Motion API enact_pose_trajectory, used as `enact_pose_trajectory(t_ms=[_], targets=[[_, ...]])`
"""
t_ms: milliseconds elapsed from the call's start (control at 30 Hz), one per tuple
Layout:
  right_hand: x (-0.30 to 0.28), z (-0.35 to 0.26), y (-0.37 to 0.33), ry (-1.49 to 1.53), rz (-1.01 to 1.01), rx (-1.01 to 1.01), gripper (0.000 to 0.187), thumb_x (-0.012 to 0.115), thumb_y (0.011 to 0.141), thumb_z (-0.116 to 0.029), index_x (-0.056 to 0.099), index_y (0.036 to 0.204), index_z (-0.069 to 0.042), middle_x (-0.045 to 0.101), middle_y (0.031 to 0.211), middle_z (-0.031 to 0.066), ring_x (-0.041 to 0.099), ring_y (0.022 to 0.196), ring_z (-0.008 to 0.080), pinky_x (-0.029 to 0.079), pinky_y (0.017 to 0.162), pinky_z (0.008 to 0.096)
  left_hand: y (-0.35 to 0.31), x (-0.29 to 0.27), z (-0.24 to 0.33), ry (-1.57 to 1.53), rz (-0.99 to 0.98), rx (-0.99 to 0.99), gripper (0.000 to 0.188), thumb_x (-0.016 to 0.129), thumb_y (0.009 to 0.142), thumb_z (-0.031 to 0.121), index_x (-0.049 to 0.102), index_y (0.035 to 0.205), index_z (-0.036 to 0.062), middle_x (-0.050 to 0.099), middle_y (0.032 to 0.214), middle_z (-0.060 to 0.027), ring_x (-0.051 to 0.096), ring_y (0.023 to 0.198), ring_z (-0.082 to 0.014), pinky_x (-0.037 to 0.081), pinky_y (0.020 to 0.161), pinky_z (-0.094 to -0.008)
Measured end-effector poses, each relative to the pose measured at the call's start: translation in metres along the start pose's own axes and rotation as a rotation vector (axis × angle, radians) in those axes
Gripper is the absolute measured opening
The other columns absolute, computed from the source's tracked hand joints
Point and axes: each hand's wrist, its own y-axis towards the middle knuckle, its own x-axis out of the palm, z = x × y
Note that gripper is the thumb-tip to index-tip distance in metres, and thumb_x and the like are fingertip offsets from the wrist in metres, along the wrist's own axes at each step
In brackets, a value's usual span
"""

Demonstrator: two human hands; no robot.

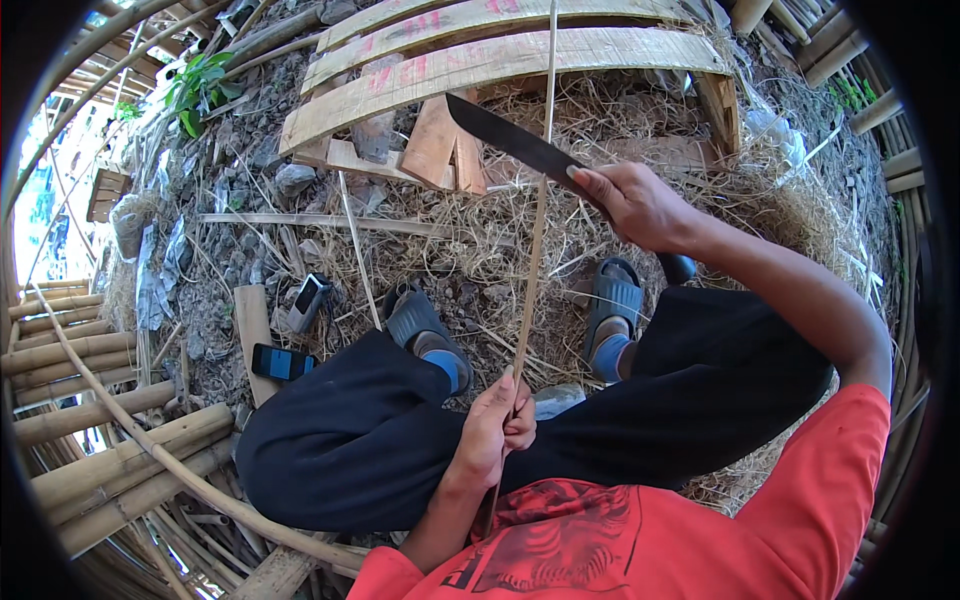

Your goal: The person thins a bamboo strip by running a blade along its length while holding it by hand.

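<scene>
My left hand (492, 425) is closed round a long, thin bamboo strip (535, 262) in front of my lap. The strip runs up and away from me, past the front slat of a wooden pallet. Gripped in my right hand (640, 205) is a machete (520, 145), its dark blade pointing to the far left. The blade crosses the strip at the strip's upper part; whether the two touch, I cannot tell. The machete's dark handle end (677, 268) shows below my right hand. The strip's near end passes under my left hand toward my shirt.
Ahead lies the slatted wooden pallet (480, 62). Shavings (590, 130) cover the ground between my sandalled feet and the pallet. A phone (283, 362) and a small dark-and-silver device (308, 300) lie left of my knee, by a flat board (253, 335). Bamboo poles (100, 410) line the left.
</scene>
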Motion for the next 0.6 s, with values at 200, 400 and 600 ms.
enact_pose_trajectory(t_ms=[200,400,600], targets=[[0.006,-0.012,-0.015,-0.031,-0.070,-0.005,0.059,0.042,0.105,-0.046,0.063,0.083,0.004,0.049,0.053,0.0121,0.047,0.051,0.0197,0.041,0.053,0.0415,0.000,-0.002,-0.002,-0.046,-0.001,0.011,0.039,0.038,0.107,0.043,0.042,0.085,0.0109,0.031,0.060,0.0038,0.025,0.046,-0.0047,0.021,0.043,-0.0217],[0.007,-0.014,-0.025,-0.037,-0.136,-0.006,0.056,0.043,0.105,-0.044,0.062,0.085,0.005,0.049,0.057,0.0176,0.045,0.052,0.0232,0.041,0.056,0.0438,0.001,0.003,-0.002,-0.016,0.016,0.010,0.040,0.037,0.107,0.044,0.041,0.086,0.0109,0.031,0.060,0.0038,0.024,0.046,-0.0051,0.022,0.044,-0.0226],[0.013,-0.021,-0.028,-0.051,-0.210,-0.032,0.050,0.046,0.105,-0.041,0.065,0.093,0.003,0.051,0.059,0.0192,0.048,0.056,0.0213,0.044,0.060,0.0421,0.002,0.000,0.000,0.005,0.027,0.023,0.041,0.036,0.107,0.045,0.041,0.085,0.0107,0.030,0.058,0.0038,0.024,0.045,-0.0059,0.022,0.044,-0.0234]])
